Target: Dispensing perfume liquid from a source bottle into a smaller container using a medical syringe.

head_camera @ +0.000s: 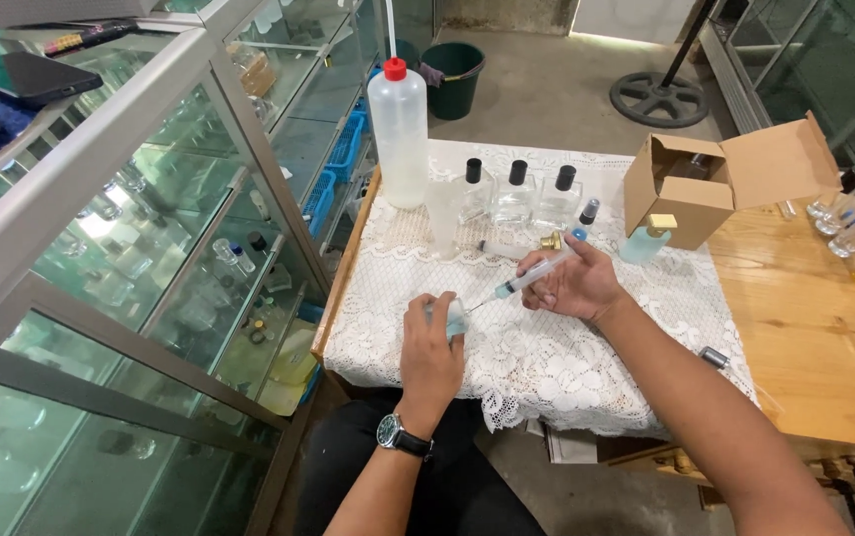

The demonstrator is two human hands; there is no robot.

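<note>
A person sits at a wooden table (805, 328) covered in part by a white lace cloth (547, 367), seen from above. At the centre of the view, the left hand (431, 347), with a wristwatch (403, 437) on its wrist, is wrapped around a small clear bottle (455, 320) standing on the cloth; only a sliver of the bottle shows between the fingers. Just toward 2 o'clock from it, the right hand (571, 283) holds a syringe (532, 275) pinched in its fingers, tilted, with the needle tip pointing down toward the bottle's mouth at 8 o'clock. Whether the tip is inside the mouth cannot be told.

Toward 12 o'clock stand three square glass bottles with black caps (517, 194) in a row. At 11 o'clock is a tall plastic squeeze bottle with a red cap (398, 134). At 2 o'clock sits an open cardboard box (701, 189), with a gold-capped bottle of pale blue liquid (646, 240) just beside it. A glass display cabinet (149, 248) fills the left, 9 o'clock side.
</note>
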